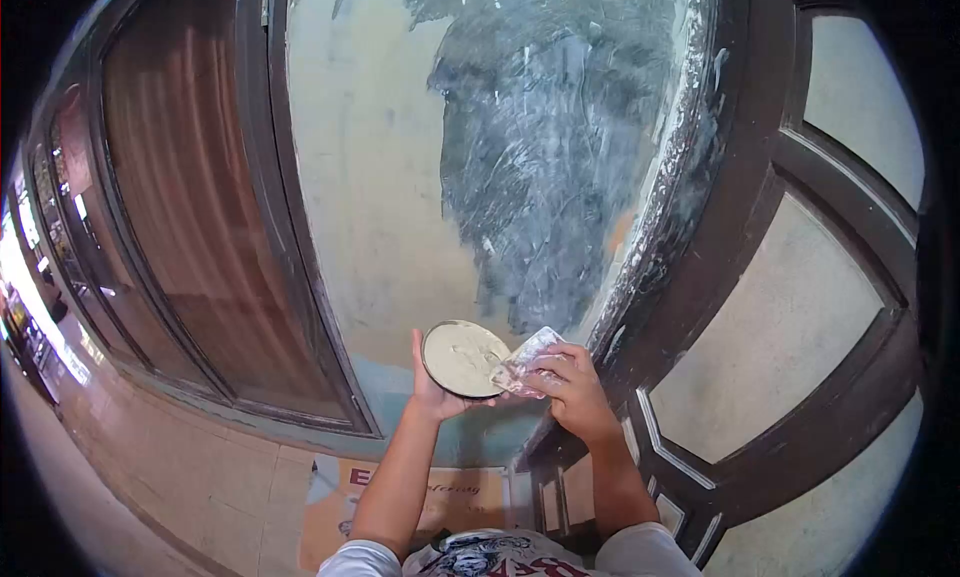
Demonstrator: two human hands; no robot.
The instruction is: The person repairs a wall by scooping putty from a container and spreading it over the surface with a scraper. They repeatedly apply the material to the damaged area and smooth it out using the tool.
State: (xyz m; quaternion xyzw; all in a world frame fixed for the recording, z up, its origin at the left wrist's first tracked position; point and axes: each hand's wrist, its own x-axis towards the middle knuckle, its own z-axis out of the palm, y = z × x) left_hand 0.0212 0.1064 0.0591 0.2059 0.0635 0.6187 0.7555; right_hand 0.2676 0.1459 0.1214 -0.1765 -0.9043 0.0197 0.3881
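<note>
My left hand supports a shallow round dish from below and along its left side. A thick cream-coloured paste fills the dish, with marks pressed into its surface. In my right hand is a flat, rectangular scraper, smeared with whitish paste. Its lower left edge meets the right part of the dish, over the paste. Fingers of the right hand lie across the scraper's face; the thumb is hidden. Beyond both hands stands a wall with a grey, streaky coated patch beside a cream area.
To the left is a dark-framed window with a brown curtain behind the glass. A dark wooden panelled door rises on the right. White smears run down the frame edge. Below lie floor tiles and a printed orange banner.
</note>
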